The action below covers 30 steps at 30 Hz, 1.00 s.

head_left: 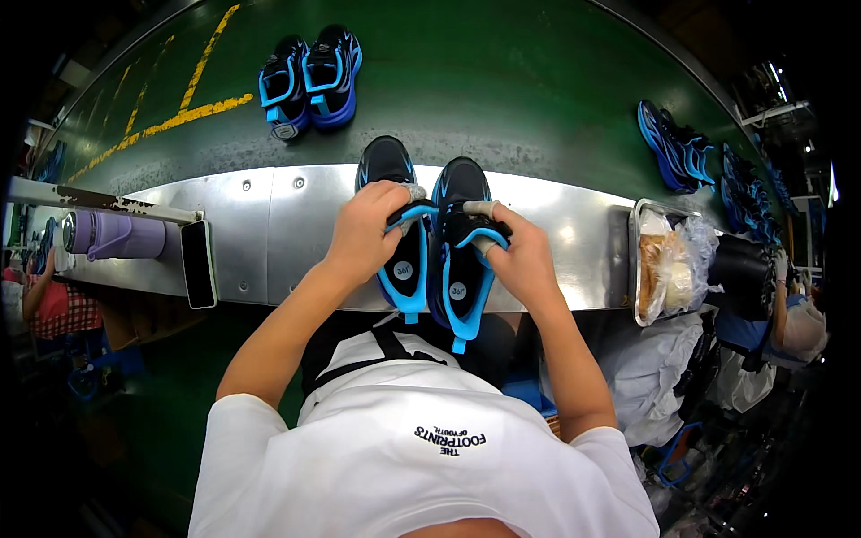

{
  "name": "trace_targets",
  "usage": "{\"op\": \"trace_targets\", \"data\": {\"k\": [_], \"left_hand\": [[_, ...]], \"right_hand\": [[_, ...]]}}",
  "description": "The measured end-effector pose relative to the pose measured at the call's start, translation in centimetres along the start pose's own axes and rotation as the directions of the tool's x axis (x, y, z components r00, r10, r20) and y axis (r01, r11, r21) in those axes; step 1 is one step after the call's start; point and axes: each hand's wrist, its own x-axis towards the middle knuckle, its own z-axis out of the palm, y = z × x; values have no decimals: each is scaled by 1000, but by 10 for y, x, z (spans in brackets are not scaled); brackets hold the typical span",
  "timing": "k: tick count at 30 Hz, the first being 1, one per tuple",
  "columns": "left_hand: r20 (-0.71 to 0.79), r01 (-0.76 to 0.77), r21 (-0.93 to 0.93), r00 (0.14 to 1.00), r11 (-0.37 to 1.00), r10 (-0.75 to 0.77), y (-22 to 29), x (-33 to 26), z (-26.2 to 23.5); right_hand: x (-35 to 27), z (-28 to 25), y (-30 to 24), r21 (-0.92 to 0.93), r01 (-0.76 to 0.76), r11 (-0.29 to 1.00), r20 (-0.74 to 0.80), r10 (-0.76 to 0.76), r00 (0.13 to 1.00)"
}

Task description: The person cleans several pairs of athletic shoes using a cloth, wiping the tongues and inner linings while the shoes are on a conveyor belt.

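Two black sneakers with bright blue trim stand side by side in front of me, toes pointing away: a left one (387, 161) and a right one (462, 182). My left hand (366, 231) is closed on the padded tongue of the left shoe, pinching its blue-edged top. The right shoe's tongue is gripped in the same way by my right hand (522, 255), between thumb and fingers. Beige covers wrap some of my fingertips. Inside both shoes a dark insole with a round pale mark shows, and blue heel loops stick out toward me.
The shoes rest on a metal ledge (242, 229) along a green belt (502, 90). Another sneaker pair (311, 81) stands far left; more shoes (674, 148) sit right. A purple flask (121, 235), a phone (198, 264) and a tray (639, 269) of plastic-wrapped items flank me. Other people work at both sides.
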Motion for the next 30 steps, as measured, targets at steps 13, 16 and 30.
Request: {"op": "trace_targets", "data": {"k": [13,16,30], "left_hand": [[125,-251,371,967,894,220,23,-43,25],[152,-247,375,967,893,204,27,-44,22],[88,4,157,996,988,-18,39,-44,19]], "right_hand": [[-46,25,12,-660,390,643,119,-423,898],[-51,28,18,-642,345,684,151,-329,932],[-26,-21,11,-405,312,859,333,-179,926]]}}
